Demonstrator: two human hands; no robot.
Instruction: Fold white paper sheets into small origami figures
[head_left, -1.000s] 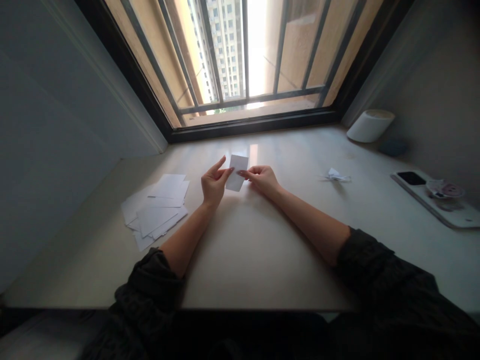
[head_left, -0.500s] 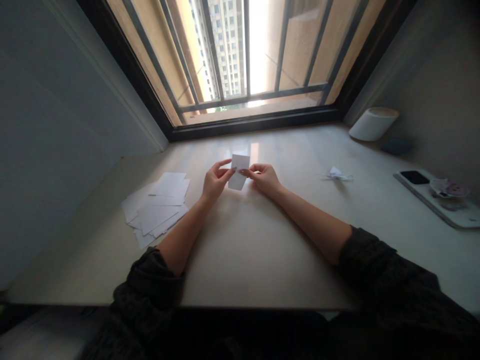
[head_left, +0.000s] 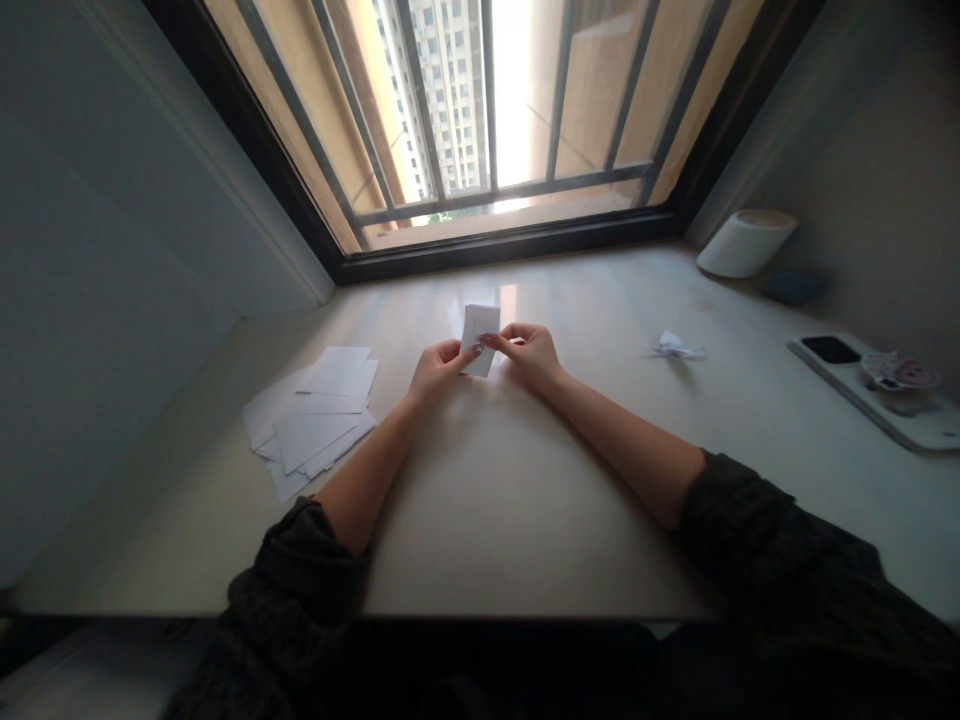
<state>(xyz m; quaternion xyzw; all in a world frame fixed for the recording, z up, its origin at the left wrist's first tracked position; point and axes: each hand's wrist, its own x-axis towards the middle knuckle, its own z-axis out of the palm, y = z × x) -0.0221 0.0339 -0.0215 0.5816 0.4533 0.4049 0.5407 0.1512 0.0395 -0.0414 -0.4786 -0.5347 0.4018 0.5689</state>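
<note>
A small folded piece of white paper (head_left: pixel 481 320) is held upright between both hands above the pale sill. My left hand (head_left: pixel 439 368) grips it from the left, thumb pressed across its front and fingers behind. From the other side my right hand (head_left: pixel 531 354) pinches the paper, its thumb close to the left thumb. The fingertips behind the paper are hidden. Left of my left forearm lies a loose pile of white paper sheets (head_left: pixel 315 425). Away to the right of my right hand sits a small folded white paper shape (head_left: pixel 676 346).
A phone (head_left: pixel 885 395) with a decorated grip on its back lies at the right. Behind it, a white cylinder (head_left: pixel 746 243) stands near the wall beside a dark bluish object (head_left: pixel 795 287). The barred window (head_left: pixel 495 240) bounds the far edge of the sill.
My left hand has shifted slightly right, and its raised index finger has come down behind the paper. The lower flap of the paper now lines up more closely with the upper part.
</note>
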